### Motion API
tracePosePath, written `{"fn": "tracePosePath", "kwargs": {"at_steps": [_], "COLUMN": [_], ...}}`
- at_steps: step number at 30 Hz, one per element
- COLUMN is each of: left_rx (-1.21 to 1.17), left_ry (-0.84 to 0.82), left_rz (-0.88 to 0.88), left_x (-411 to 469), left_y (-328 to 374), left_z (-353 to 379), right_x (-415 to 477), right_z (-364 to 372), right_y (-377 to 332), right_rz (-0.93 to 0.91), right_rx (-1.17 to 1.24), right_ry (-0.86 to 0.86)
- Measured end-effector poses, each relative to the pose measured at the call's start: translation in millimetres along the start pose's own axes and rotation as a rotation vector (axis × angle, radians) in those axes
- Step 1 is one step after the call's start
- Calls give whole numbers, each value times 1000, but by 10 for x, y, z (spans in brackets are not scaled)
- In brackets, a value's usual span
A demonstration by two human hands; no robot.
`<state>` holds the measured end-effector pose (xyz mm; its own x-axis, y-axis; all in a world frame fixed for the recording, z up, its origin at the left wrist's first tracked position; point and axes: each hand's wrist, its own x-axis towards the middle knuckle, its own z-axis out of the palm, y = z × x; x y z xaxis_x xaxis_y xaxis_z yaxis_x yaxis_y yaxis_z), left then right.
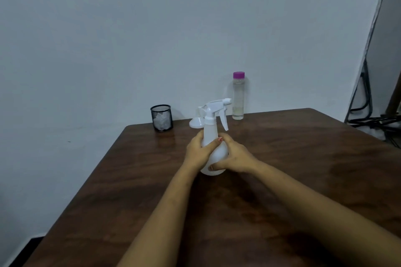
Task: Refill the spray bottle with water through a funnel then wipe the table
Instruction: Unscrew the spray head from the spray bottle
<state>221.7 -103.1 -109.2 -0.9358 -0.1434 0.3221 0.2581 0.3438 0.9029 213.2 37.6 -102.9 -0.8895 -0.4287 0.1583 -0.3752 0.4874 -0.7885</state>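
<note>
A white spray bottle (211,134) with its trigger head on stands upright on the dark wooden table (303,169). My left hand (198,151) grips its body from the left, thumb across the front. My right hand (234,157) wraps the lower body from the right. Behind the bottle a white funnel (196,123) lies mouth-down on the table, partly hidden. A clear water bottle (238,97) with a purple cap stands at the back, near the wall.
A black mesh cup (161,117) holding crumpled white material sits at the table's back left corner. The wall runs just behind the table. Black cables and a metal stand (368,115) are off the table's right side.
</note>
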Motion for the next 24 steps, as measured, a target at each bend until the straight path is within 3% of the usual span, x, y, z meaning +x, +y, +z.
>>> {"fn": "tracePosePath", "kwargs": {"at_steps": [3,8,11,18,21,24], "left_rx": [-5,-10,-3,10,16,9], "left_ry": [25,20,31,6,-1,-9], "left_rz": [14,14,32,40,33,28], "left_x": [-43,-69,-108,-127,-128,-127], "left_y": [-2,-1,-17,24,32,37], "left_z": [27,83,107,91,74,57], "right_x": [-13,-25,16,220,244,248], "right_z": [-128,-261,-185,-32,-73,-193], "right_y": [-89,-234,-364,-523,-494,-427], "right_rz": [-20,-77,-109,-131,-141,-162], "right_rx": [114,330,500,336,329,483], "right_ry": [-80,26,203,632,599,441]}}
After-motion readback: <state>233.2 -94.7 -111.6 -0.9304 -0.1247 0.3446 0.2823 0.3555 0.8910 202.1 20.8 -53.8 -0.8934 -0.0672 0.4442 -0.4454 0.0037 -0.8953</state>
